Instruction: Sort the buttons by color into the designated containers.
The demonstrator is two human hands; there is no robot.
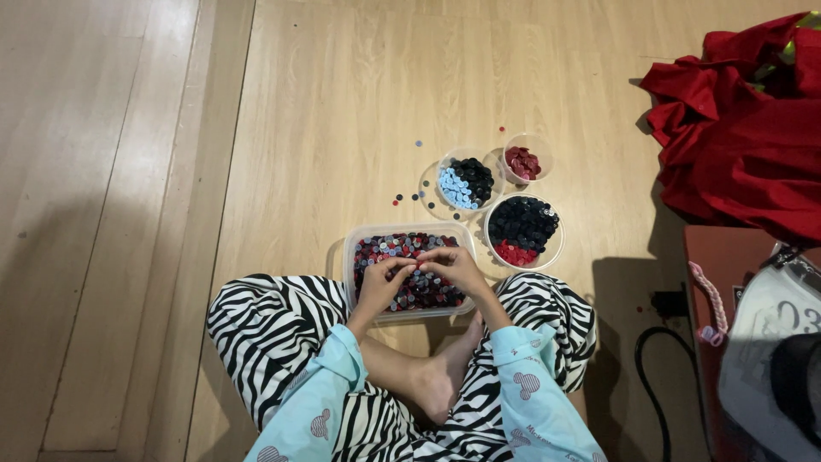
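**Ana:** Buttons (410, 248), mixed red, black and pale blue, filled the clear rectangular tub (351, 257) on the wooden floor (325, 103), right in front of the person's crossed legs.

**Ben:** And the hands?

**Ana:** Both were over the tub. The left hand (380, 287) and the right hand (457, 267) met at the fingertips above the pile, fingers pinched narrow. Whether they pinched a button between them, I could not tell; it was too small to see.

**Ben:** What stood around the tub?

**Ana:** 3 round clear bowls sat just beyond it. The nearest bowl (556, 244), to the right, held black buttons with a patch of red ones. The middle bowl (492, 171) held pale blue and black ones. The small cup (543, 145) farthest off held dark red ones. A few loose buttons (406, 198) lay scattered on the floor left of the middle bowl.

**Ben:** Anything else?

**Ana:** A heap of red cloth (735, 145) lay at the upper right, well apart from the tub. A black cable (654, 376) curled on the floor at the right. The person wore zebra-striped trousers (265, 325) and light blue sleeves (312, 402).
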